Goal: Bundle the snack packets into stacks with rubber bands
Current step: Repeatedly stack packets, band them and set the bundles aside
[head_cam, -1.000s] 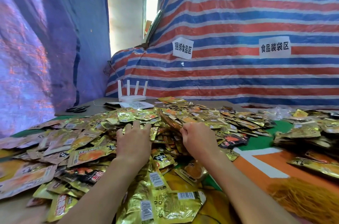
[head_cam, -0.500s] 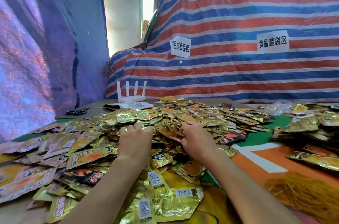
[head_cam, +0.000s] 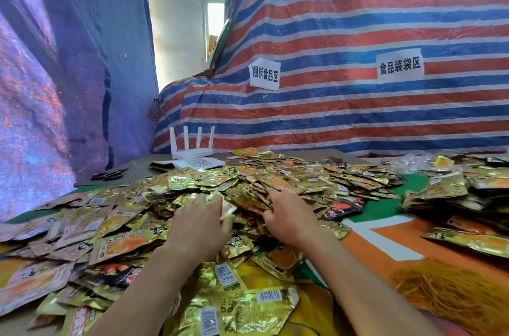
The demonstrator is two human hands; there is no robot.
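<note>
With scissors (head_cam: 108, 174) left of the router (head_cam: 192, 149), I saw, in front of it, my left hand (head_cam: 198, 222) pinching a crinkled gold packet (head_cam: 224, 205) and my right hand (head_cam: 289, 218) dug into the shiny snack packets (head_cam: 292, 178), grip untellable.

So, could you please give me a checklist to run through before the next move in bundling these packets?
1. Snack packets within reach: ok, the loose pile lies under both hands.
2. Left hand has a packet: ok, its fingers curl round a gold packet.
3. Right hand has a gathered stack: cannot tell, its fingers are buried in the pile.
4. Stack squared up for banding: not ok, no aligned stack shows in either hand.
5. Rubber bands ready: ok, the heap lies at the near right, with neither hand on it.
</note>
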